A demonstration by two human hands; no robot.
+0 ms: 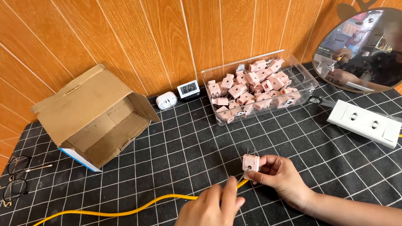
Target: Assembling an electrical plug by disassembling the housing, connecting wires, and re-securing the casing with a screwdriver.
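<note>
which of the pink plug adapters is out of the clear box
Only the pink adapter pinched in the right hand, prongs up, above the yellow cable. The others lie piled in the clear box.

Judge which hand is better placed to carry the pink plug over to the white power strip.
Right, most likely. The right hand already pinches the pink plug, and the white power strip lies on its side. The left hand holds a thin tool against the plug, farther away.
</note>
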